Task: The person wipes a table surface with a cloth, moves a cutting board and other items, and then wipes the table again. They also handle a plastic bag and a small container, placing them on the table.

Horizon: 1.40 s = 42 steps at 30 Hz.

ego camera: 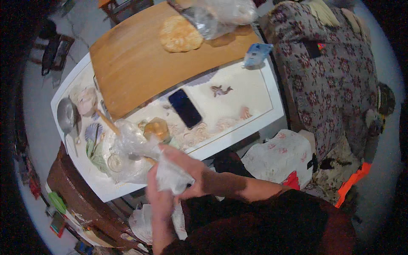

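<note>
A crumpled white plastic bag is held between my two hands at the table's near edge. My left hand grips it from the left, and my right hand holds its upper and right side. Beyond the hands, clear plastic wrap lies bunched on the table, with a wooden stick at its far side. An amber glass bowl sits just past my fingers. A dark smartphone lies farther right. What the white bag contains is hidden, and the hands are slightly blurred.
A large wooden board covers the table's far side, bearing a round flatbread and plastic bags. A blue packet lies at the right corner. A metal ladle is at the left edge. A flower-patterned sofa stands right.
</note>
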### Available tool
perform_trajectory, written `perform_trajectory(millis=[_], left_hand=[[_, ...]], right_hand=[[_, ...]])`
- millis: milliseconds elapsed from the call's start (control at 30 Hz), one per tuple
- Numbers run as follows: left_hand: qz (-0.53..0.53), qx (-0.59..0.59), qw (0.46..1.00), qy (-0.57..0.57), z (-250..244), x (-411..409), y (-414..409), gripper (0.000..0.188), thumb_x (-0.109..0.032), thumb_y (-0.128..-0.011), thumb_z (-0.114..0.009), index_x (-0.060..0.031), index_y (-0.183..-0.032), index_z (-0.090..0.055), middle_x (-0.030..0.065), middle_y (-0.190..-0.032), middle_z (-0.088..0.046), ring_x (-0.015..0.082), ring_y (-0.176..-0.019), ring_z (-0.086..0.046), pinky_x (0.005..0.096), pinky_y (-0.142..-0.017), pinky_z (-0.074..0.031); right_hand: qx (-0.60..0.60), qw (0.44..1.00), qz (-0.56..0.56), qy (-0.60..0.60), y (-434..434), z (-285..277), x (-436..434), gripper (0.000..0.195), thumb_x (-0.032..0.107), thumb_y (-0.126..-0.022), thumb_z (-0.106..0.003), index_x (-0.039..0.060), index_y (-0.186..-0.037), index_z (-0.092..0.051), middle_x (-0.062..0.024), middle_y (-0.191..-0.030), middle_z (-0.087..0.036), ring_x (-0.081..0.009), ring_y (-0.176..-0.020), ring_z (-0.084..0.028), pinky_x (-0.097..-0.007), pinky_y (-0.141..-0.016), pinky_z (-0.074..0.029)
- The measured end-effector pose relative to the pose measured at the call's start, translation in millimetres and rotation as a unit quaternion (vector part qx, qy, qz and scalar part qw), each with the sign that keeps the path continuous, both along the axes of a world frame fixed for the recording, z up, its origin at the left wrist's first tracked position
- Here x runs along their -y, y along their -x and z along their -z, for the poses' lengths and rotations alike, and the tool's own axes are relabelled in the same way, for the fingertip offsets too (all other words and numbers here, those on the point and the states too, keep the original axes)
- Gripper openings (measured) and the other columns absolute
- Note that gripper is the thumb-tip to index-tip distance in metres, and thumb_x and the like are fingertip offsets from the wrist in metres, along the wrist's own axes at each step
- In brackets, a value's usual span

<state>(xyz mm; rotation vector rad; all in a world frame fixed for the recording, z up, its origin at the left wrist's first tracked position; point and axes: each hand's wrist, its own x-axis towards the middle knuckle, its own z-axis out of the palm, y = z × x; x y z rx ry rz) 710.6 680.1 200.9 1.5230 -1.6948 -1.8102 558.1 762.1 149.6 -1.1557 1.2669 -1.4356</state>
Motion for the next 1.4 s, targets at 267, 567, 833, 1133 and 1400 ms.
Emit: perform_trajectory(millis=[267,567,833,1133,1400], left_hand=[[0.228,-0.123,0.965,-0.023,114,-70,192,0.051,-0.016,-0.097,-0.063,-0.0047,-0.145,-0.050,0.0158,-0.139,-0.057,0.0259,-0.126,-0.056,0.0383,-0.104,-0.047],[0.134,0.275,0.879,0.365,217,2,133,0.070,-0.028,-0.086,-0.076,-0.0003,-0.143,-0.047,0.0293,-0.133,-0.053,0.0457,-0.122,-0.052,0.0493,-0.106,-0.043],[0.107,0.416,0.848,0.312,215,9,187,0.096,-0.042,-0.074,-0.082,-0.0019,-0.150,-0.038,0.0322,-0.134,-0.048,0.0471,-0.122,-0.050,0.0528,-0.099,-0.049],[0.090,0.334,0.895,0.280,224,25,165,0.102,-0.025,-0.069,-0.080,-0.0038,-0.156,-0.030,0.0292,-0.132,-0.046,0.0434,-0.119,-0.051,0.0485,-0.099,-0.049],[-0.044,0.128,0.985,0.110,163,60,135,0.109,-0.017,-0.068,-0.079,-0.0042,-0.160,-0.024,0.0170,-0.119,-0.055,0.0283,-0.106,-0.058,0.0380,-0.090,-0.051]], right_hand=[[-0.174,0.815,0.495,-0.245,233,112,-116,0.043,-0.003,-0.090,-0.054,0.0027,-0.132,-0.063,-0.0128,-0.129,-0.067,-0.0211,-0.120,-0.061,-0.0342,-0.105,-0.046],[-0.523,0.745,0.310,-0.277,222,224,-72,0.066,0.013,-0.079,-0.075,0.0169,-0.142,-0.057,-0.0131,-0.156,-0.041,-0.0440,-0.138,-0.040,-0.0529,-0.114,-0.035],[-0.470,0.873,0.050,-0.116,145,218,-127,0.057,0.004,-0.074,-0.068,0.0170,-0.129,-0.067,-0.0112,-0.141,-0.056,-0.0374,-0.129,-0.050,-0.0512,-0.107,-0.042],[-0.481,0.761,0.329,-0.285,211,231,26,0.083,0.026,-0.077,-0.082,0.0125,-0.149,-0.044,-0.0158,-0.155,-0.039,-0.0407,-0.143,-0.035,-0.0534,-0.117,-0.030],[-0.480,0.866,0.071,-0.117,72,233,30,0.042,0.008,-0.089,-0.055,0.0059,-0.131,-0.060,-0.0193,-0.137,-0.057,-0.0399,-0.128,-0.052,-0.0468,-0.108,-0.043]])
